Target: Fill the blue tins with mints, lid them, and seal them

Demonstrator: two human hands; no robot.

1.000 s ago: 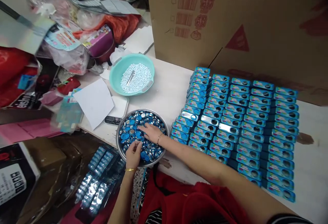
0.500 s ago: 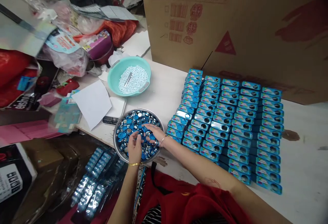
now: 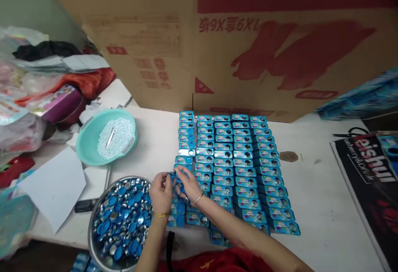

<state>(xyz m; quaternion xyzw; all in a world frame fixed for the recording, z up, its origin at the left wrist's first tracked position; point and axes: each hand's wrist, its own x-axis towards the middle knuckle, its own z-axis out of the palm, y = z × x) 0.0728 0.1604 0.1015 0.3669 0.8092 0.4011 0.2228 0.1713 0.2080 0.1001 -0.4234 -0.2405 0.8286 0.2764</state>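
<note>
My left hand (image 3: 160, 192) is closed in a pinch at the left edge of the rows, fingertips close to my right hand (image 3: 190, 185). A small round blue cap (image 3: 171, 175) shows at its fingertips. My right hand is curled around several more blue caps (image 3: 181, 188), partly hidden by its fingers. Both hands are above the leftmost row of blue printed tins (image 3: 183, 160), several of which have a round hole or dark round spot at one end. Left of my hands stands a metal bowl (image 3: 92, 232) full of blue and silver round caps.
A turquoise basin (image 3: 83, 145) holds white tablets and a metal strip. White paper (image 3: 57, 187) and a dark device (image 3: 85, 206) lie beside the bowl. A large cardboard box (image 3: 174, 81) stands behind the tins. A black printed bag (image 3: 363, 189) is at right; bagged clutter fills the left.
Both hands have left the bowl and moved right to the leftmost row of tins, with blue caps in them. The camera view has turned to the right.
</note>
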